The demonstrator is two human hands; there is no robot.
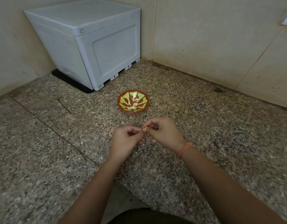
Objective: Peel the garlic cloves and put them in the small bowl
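One garlic clove (pixel 144 129) is pinched between the left hand (pixel 125 139) and right hand (pixel 162 133), held together above the granite counter (pixel 204 126). Peeling seems under way. Next comes stripping the skin, then a short reach forward to the small bowl (pixel 119 102), where peeled cloves (pixel 132 107) lie.

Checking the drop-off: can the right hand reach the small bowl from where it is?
Probably yes: the small bowl sits just beyond the right hand, only speckled stone between them, though it and the left hand pinch a garlic clove.
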